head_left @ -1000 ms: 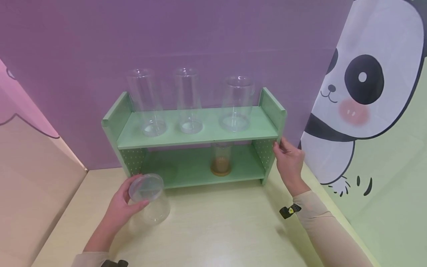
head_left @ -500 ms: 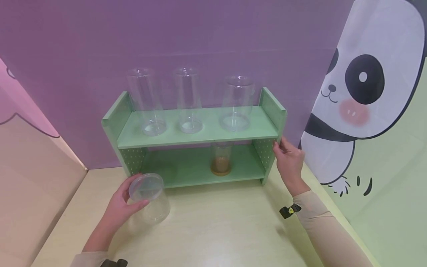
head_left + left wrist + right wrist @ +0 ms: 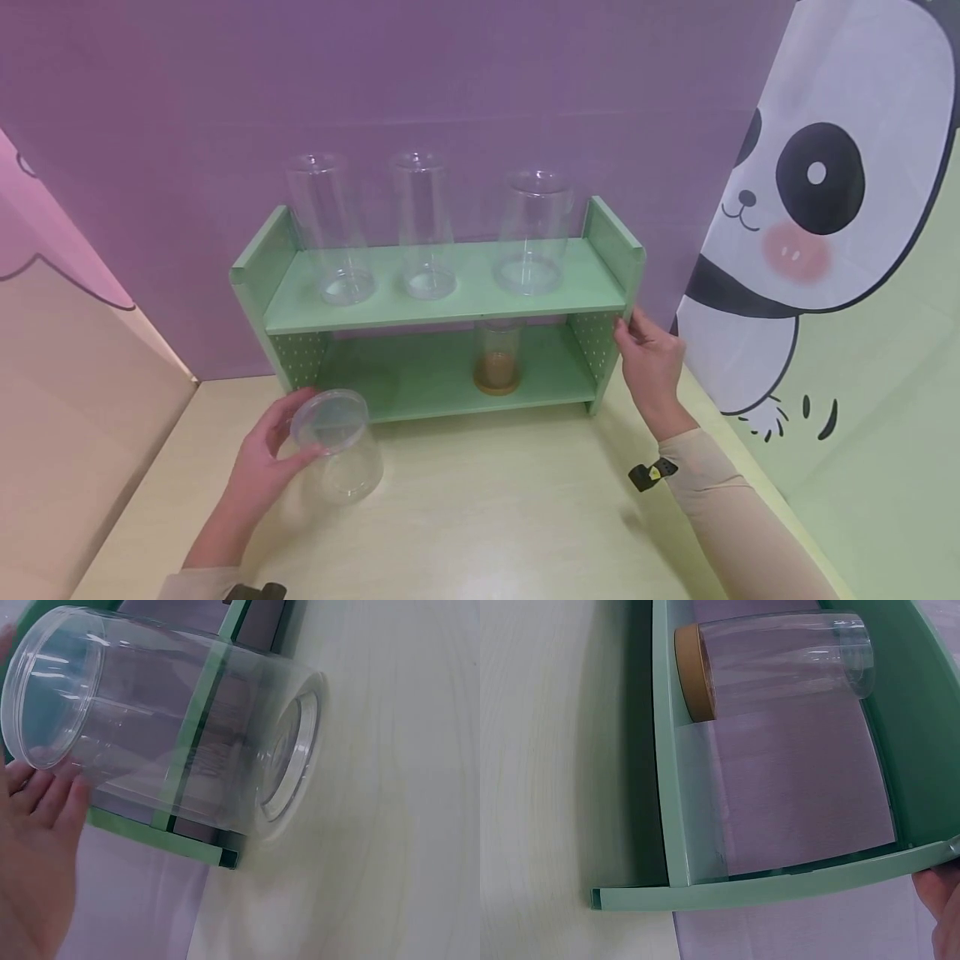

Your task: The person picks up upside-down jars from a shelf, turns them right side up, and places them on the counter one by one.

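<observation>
A clear cylindrical jar (image 3: 348, 467) stands upright on the table in front of the green shelf's left end. Beside its top rim is my left hand (image 3: 258, 467), thumb toward the near side and fingers toward the far side. In the left wrist view those fingers (image 3: 56, 791) are extended and loosely spread at the jar's top end. My right hand (image 3: 651, 367) pinches the front edge of the right side panel of the two-tier green shelf (image 3: 465, 317). Only part of that hand (image 3: 943, 900) shows at the lower right corner of the right wrist view.
On the upper tier stand three clear containers: a left one (image 3: 330, 233), a middle one (image 3: 425, 225) and a wider right one (image 3: 534, 233). A clear container with a brown base (image 3: 498, 375) is on the lower tier. A purple wall (image 3: 480, 100) rises behind.
My left hand has loosened and shifted slightly left, its thumb drawing back from the jar's side. The jar, the shelf and my right hand stay in place.
</observation>
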Demonstrator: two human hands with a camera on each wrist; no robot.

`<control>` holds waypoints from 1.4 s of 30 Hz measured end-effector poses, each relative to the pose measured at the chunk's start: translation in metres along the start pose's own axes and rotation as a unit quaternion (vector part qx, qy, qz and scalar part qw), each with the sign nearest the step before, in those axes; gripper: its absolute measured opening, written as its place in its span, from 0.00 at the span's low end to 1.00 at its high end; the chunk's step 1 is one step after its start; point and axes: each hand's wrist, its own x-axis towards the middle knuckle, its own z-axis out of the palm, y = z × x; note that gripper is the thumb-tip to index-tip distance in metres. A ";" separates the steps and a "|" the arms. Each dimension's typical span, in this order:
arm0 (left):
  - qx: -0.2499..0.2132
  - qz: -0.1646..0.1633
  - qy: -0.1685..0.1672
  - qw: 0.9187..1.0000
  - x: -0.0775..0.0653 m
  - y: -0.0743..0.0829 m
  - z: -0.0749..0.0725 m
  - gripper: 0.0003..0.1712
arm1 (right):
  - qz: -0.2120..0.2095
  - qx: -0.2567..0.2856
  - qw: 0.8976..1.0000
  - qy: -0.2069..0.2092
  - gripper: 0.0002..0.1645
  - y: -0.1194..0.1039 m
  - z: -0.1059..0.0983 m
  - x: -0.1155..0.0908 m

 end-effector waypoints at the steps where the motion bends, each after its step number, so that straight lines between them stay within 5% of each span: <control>1: -0.004 0.012 0.019 1.000 0.001 0.000 -0.001 0.40 | 0.001 0.001 1.000 0.000 0.22 0.000 0.000 0.000; 5: -0.009 0.025 0.125 0.992 0.007 0.004 -0.004 0.25 | 0.000 0.003 1.000 0.000 0.22 0.002 0.000 0.000; 9: 0.012 -0.006 0.202 0.979 0.021 0.011 -0.008 0.22 | -0.002 0.000 1.000 -0.001 0.23 0.002 0.000 0.000; 19: 0.022 -0.012 0.212 0.977 0.059 0.037 -0.015 0.27 | 0.007 0.003 1.000 -0.001 0.23 0.000 -0.001 -0.001; 27: 0.012 -0.009 0.286 0.958 0.089 0.050 -0.016 0.23 | 0.005 0.018 1.000 0.002 0.24 0.001 0.001 -0.001; 38: -0.043 -0.032 0.348 0.936 0.102 0.063 -0.009 0.18 | 0.017 0.002 1.000 -0.002 0.23 0.000 0.000 -0.002; 42: -0.042 -0.031 0.355 0.933 0.103 0.063 -0.008 0.17 | 0.021 0.006 1.000 -0.001 0.23 0.000 0.001 -0.001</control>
